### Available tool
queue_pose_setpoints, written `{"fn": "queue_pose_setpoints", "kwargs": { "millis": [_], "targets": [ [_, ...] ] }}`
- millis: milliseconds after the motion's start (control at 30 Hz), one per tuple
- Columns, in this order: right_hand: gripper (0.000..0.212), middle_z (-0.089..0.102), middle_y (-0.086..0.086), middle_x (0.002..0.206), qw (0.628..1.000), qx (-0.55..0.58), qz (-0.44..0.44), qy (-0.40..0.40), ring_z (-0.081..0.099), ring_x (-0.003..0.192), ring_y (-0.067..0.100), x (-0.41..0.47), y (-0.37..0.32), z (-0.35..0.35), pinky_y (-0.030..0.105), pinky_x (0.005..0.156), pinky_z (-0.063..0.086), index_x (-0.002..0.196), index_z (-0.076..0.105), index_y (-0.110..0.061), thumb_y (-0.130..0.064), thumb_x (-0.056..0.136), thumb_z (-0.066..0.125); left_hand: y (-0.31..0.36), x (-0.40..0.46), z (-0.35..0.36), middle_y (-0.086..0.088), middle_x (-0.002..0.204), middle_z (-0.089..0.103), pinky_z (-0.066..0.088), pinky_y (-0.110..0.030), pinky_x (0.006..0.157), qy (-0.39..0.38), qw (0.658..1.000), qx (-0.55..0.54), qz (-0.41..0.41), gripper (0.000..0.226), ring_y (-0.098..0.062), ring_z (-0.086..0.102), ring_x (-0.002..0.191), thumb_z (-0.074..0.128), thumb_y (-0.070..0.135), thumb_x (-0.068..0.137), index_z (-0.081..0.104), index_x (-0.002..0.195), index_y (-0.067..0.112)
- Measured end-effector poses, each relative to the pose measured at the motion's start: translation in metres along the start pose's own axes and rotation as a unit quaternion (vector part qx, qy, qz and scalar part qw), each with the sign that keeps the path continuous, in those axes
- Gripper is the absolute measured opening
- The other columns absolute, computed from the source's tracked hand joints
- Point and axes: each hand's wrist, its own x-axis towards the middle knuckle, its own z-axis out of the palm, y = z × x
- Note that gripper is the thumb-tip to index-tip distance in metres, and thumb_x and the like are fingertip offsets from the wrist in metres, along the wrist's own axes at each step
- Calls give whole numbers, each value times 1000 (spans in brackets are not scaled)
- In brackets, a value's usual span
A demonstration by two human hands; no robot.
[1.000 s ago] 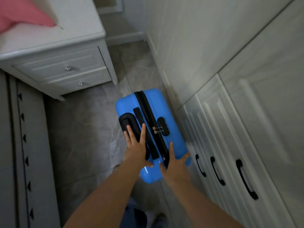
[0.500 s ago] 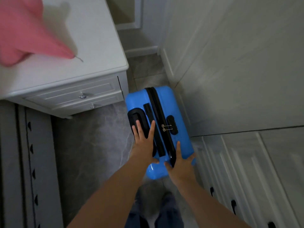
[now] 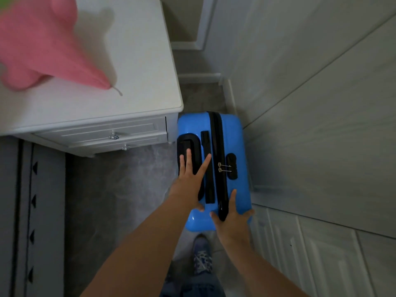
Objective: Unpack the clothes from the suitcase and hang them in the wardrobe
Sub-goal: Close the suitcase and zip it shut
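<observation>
The blue suitcase [image 3: 233, 133] is being kept upright and zipped on the floor, between the white nightstand [image 3: 132, 67] on the left and the wardrobe [image 3: 321, 136] on the right. Its top is being pressed by the left hand [image 3: 189, 183], fingers straight and spread over the black handle [image 3: 187, 144]. Its near end is being touched by the right hand [image 3: 233, 221], fingers open beside the zipper.

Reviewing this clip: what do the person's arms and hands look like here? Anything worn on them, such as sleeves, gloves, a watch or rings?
Both forearms are bare right up to the bottom edge of the head view; no sleeve shows. The left hand and right hand wear no gloves, and no watch, bracelet or ring is visible on them. The light is dim, so a thin ring could be missed. Below the arms, blue denim and a patterned shoe show.
</observation>
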Motion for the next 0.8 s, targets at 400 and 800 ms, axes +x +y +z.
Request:
{"fn": "queue_pose_setpoints", "kwargs": {
  "millis": [400, 800],
  "targets": [
    [96, -7, 33, 157, 999, 26, -12, 14, 41, 134, 44, 71, -57, -44, 43, 105, 43, 154, -11, -42, -57, 89, 59, 13, 69, -59, -16, 150, -44, 2, -48, 123, 68, 988, 131, -45, 136, -34, -27, 145, 83, 19, 74, -30, 149, 30],
    [103, 43, 14, 152, 995, -12, -85, 45, 17, 147, 43, 200, -141, -103, 49, 108, 39, 156, -6, -37, -63, 84, 63, -15, 71, -21, -7, 153, -41, -7, -38, 121, 101, 986, 133, -9, 89, -24, -29, 145, 43, 0, 95, -24, 150, 16]
  ]
}}
